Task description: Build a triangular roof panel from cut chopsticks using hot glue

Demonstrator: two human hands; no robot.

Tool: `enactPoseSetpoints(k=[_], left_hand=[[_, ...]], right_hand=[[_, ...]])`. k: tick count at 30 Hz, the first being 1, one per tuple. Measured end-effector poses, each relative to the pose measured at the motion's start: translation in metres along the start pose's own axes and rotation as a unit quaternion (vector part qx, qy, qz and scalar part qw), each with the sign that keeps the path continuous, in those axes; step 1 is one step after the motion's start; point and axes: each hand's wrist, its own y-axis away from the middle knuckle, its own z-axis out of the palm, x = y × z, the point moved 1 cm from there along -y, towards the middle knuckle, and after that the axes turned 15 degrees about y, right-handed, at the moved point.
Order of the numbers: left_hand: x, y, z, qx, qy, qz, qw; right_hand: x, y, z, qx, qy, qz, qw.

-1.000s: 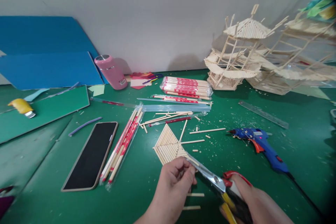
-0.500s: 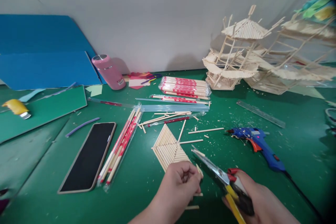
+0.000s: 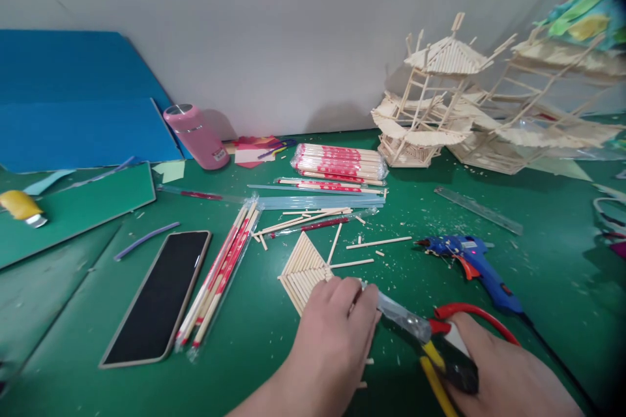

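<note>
Nearest me, the right hand [image 3: 508, 371] grips red-handled shears [image 3: 430, 332], blades meeting the left hand [image 3: 337, 332], which presses closed-fingered on the fan-shaped stick panel [image 3: 304, 267]. Right of that panel lies a blue glue gun [image 3: 469, 260]; beyond it, wrapped chopsticks [image 3: 340, 163].

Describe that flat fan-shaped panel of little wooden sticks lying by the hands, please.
The stick panel is a flat, pale wooden piece made of thin sticks laid side by side in angled rows that meet along a centre line, forming a pointed shape. It lies flat on the green table, its point aimed away from the person. The left hand presses on and covers its near corner, where the scissors held by the right hand reach in.
</note>
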Motion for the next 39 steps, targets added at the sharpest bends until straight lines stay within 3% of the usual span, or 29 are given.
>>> enactPoseSetpoints(k=[7,13,18,21,23,24,25,26,28,30,32,35,37,39], left_hand=[[0.004,0.003,-0.005,-0.122,-0.155,0.104,0.975],[0.003,0.004,-0.008,-0.144,-0.198,0.163,0.956],[0.0,0.0,-0.011,-0.172,-0.216,0.175,0.945],[-0.001,-0.003,-0.019,-0.139,-0.163,0.166,0.963],[-0.002,-0.005,-0.028,-0.063,-0.023,0.099,0.993],[-0.003,-0.006,-0.032,-0.016,0.08,0.034,0.996],[-0.005,-0.005,-0.036,0.026,0.195,-0.049,0.979],[-0.007,-0.004,-0.037,0.058,0.312,-0.135,0.939],[-0.011,0.0,-0.035,0.095,0.526,-0.257,0.805],[-0.014,0.005,-0.028,0.117,0.664,-0.307,0.672],[-0.016,0.009,-0.019,0.132,0.728,-0.32,0.592],[-0.016,0.013,-0.007,0.144,0.76,-0.327,0.543],[-0.016,0.014,-0.002,0.151,0.767,-0.33,0.529],[-0.016,0.016,-0.001,0.156,0.766,-0.333,0.527]], right_hand=[[0.002,0.006,0.004,0.116,0.078,-0.088,0.986],[0.003,0.004,0.002,0.233,0.126,-0.142,0.954],[0.0,0.004,-0.003,0.247,0.13,-0.154,0.948],[0.003,0.003,-0.004,0.207,0.103,-0.12,0.965],[0.008,0.001,-0.003,0.163,0.064,-0.08,0.981],[0.011,0.0,-0.002,0.14,0.038,-0.06,0.988],[0.014,-0.001,-0.002,0.118,0.004,-0.042,0.992],[0.015,-0.003,-0.002,0.098,-0.038,-0.028,0.994],[0.012,-0.005,-0.002,0.065,-0.149,-0.013,0.987],[0.002,-0.008,-0.005,0.046,-0.286,-0.011,0.957],[-0.014,-0.011,-0.01,0.041,-0.415,-0.006,0.909],[-0.037,-0.016,-0.019,0.029,-0.516,0.0,0.856],[-0.046,-0.018,-0.025,0.021,-0.514,-0.003,0.857],[-0.05,-0.019,-0.029,0.028,-0.472,0.01,0.881]])
